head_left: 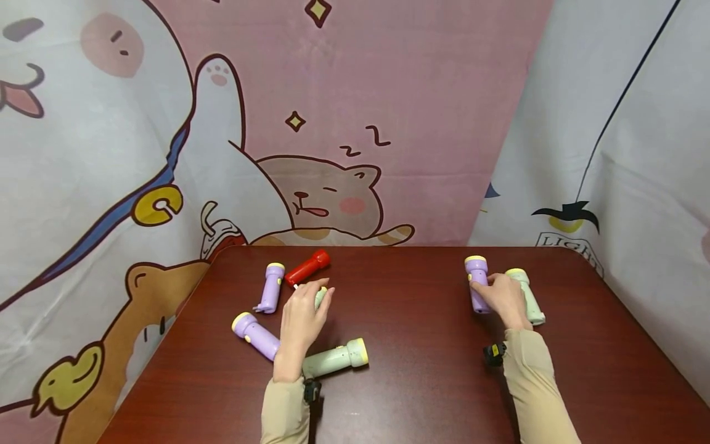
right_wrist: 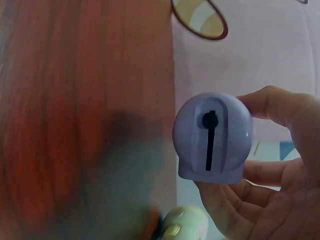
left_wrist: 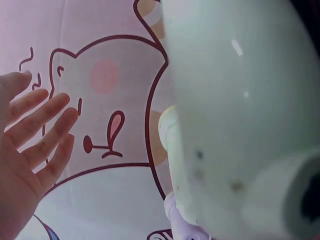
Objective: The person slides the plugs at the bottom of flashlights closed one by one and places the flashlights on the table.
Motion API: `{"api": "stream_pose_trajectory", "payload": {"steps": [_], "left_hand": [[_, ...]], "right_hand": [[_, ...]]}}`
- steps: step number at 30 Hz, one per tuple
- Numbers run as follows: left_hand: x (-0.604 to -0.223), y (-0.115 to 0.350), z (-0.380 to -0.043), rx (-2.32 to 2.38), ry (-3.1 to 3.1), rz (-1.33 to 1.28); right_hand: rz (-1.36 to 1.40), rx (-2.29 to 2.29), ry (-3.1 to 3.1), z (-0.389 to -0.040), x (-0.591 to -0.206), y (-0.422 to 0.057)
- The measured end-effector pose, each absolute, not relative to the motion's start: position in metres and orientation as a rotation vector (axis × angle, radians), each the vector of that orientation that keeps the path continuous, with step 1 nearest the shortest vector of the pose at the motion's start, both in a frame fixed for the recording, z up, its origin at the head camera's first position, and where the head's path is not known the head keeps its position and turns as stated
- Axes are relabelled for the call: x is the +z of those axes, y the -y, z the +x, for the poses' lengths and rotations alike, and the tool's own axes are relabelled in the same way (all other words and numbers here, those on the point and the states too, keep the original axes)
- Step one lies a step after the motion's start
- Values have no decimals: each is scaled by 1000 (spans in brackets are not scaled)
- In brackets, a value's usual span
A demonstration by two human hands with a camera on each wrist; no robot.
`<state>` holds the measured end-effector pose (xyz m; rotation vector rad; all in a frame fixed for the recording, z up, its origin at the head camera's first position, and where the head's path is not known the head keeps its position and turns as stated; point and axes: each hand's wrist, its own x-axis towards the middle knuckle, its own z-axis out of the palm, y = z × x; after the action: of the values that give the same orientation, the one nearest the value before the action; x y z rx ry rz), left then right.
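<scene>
On the right of the head view, my right hand (head_left: 503, 299) holds a purple flashlight (head_left: 476, 277) with a yellow rim. The right wrist view shows thumb and fingers round that flashlight's body (right_wrist: 214, 145), its tail end facing the camera. Just right of this hand lies a pale green flashlight (head_left: 529, 296). My left hand (head_left: 302, 320) is over the left group, its fingers loosely extended and holding nothing in the left wrist view. Partly hidden behind its fingers is a pale green flashlight (head_left: 320, 297). Another green flashlight (head_left: 335, 359) lies beside the left wrist.
Around the left hand lie a red flashlight (head_left: 307, 268), an upper purple flashlight (head_left: 272, 288) and a lower purple flashlight (head_left: 257, 338). All are on the dark brown table (head_left: 410, 370). A cartoon-printed cloth (head_left: 432, 123) hangs behind the table's far edge.
</scene>
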<state>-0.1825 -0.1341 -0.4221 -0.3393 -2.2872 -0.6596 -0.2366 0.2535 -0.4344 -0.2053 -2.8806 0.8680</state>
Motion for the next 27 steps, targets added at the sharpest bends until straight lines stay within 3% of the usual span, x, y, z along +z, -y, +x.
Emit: {"api": "stream_pose_trajectory", "payload": {"steps": [27], "left_hand": [[-423,173,-179,-706,2294,-135]], "right_hand": [[-317,682,2923,-232,-455,-278]]}}
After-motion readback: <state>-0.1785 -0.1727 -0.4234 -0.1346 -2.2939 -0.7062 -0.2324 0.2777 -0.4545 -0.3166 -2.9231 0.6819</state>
